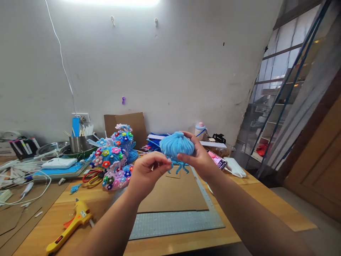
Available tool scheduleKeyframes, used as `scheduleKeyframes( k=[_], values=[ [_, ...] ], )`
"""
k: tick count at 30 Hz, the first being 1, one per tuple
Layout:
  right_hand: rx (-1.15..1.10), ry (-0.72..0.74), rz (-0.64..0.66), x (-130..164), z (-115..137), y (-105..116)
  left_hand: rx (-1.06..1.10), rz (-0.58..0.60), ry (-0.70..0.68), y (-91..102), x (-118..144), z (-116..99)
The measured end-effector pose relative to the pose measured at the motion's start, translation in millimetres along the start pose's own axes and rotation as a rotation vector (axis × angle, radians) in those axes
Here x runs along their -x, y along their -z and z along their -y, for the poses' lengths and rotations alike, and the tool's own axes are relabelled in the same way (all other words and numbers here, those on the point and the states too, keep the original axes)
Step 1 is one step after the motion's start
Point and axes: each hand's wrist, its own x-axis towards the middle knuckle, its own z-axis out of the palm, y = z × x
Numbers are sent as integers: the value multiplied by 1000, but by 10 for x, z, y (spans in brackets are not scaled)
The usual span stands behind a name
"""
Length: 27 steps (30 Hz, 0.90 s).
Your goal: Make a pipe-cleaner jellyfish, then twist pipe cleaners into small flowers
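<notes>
Blue pleated ball (pixel 177 145), above the cardboard (pixel 173 193), is gripped in the fingers of the right hand (pixel 200 156); those of the left hand (pixel 146 174) pinch together at its seven o'clock, on what, if anything, I cannot tell. A hard squeeze could crush the pleats; swinging toward nine o'clock might knock the flowered piece (pixel 114 153). Moving room opens toward six o'clock, up to the counter's (pixel 170 244) edge.

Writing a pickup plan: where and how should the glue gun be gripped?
Probably the handle, from above and the near left: the glue gun lies flat, that long, slim part running near-left, its nozzle, possibly hot, pointing away.
</notes>
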Motion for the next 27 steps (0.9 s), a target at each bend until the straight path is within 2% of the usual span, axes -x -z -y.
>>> scheduleKeyframes(
  k=[4,7,12,16,22,27],
  values=[
    [-6,-7,-5,2,-10,-13,14,-59,51,-4,-19,8],
    [-19,-9,-28,-8,-11,-6,59,-55,120,6,2,-13],
    [-18,15,-92,-25,20,7,291,47,315,23,92,-6],
    [-30,17,-103,-25,53,2,468,163,376,22,163,73],
    [-27,4,-130,-16,24,14,552,212,366,28,179,138],
    [-32,-23,-88,0,-27,4,440,87,221,29,90,49]
  ],
)
